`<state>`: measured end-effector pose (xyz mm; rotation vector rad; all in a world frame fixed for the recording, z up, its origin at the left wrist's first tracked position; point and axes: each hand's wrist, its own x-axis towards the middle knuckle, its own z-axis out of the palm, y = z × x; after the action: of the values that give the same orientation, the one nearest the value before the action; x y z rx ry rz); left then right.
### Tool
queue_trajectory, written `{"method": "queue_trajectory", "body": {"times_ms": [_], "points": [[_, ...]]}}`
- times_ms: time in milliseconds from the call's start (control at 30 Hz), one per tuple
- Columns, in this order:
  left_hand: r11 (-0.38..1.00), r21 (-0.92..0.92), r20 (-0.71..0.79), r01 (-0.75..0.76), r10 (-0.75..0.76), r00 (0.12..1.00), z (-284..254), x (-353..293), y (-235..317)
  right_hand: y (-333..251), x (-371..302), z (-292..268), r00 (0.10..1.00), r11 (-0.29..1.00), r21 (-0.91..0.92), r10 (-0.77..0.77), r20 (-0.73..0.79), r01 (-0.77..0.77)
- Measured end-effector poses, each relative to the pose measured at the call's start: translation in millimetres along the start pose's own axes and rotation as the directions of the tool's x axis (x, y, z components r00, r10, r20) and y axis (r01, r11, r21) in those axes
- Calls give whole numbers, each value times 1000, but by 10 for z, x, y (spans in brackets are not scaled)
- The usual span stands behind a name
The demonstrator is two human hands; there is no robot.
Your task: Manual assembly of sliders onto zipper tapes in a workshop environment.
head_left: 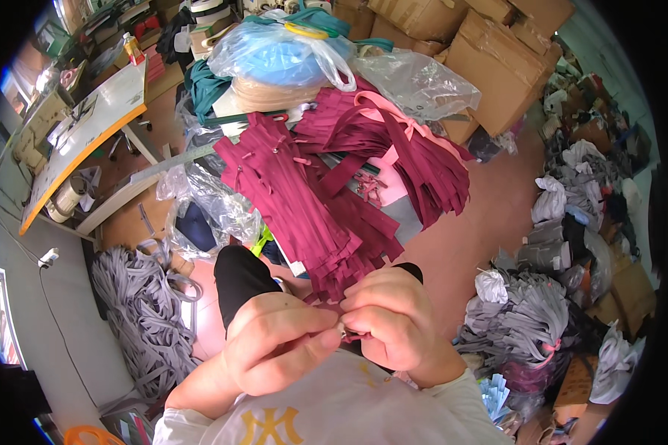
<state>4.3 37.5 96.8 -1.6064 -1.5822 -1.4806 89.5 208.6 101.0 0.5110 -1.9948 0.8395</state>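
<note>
My left hand (278,341) and my right hand (393,319) meet close in front of my chest, both closed in a pinch. Between their fingertips is a small maroon zipper slider (346,335) with a glint of metal. A maroon zipper end seems to be pinched there too, mostly covered by my fingers. Just beyond the hands, a thick stack of maroon zippers (297,193) slopes down toward my lap. A second bundle of maroon zippers (438,178) fans out at its right, with a pink strip (397,119) across it. Loose maroon sliders (369,189) lie between the two.
Behind the zippers sits a blue bundle in clear plastic (274,55). Cardboard boxes (501,70) are piled at the far right. Heaps of grey zipper tape lie at the left (141,311) and right (519,311). A sewing table (100,122) stands at the far left.
</note>
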Motion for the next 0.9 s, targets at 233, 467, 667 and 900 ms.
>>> {"method": "queue_trajectory", "body": {"times_ms": [233,467,667,900], "points": [[999,-28,9,41,-41,999,0,-34,8,-21,3,9,999,998,37,44,-3,-44],[987,-105,4,120,-120,993,17,-71,31,-29,7,8,993,978,170,116,20,-117],[980,-129,-16,151,-154,988,42,-132,10,-2,16,34,997,992,102,73,32,-76],[983,-102,-26,150,-153,988,69,-119,1,-21,37,5,999,999,-41,17,52,-15]]}}
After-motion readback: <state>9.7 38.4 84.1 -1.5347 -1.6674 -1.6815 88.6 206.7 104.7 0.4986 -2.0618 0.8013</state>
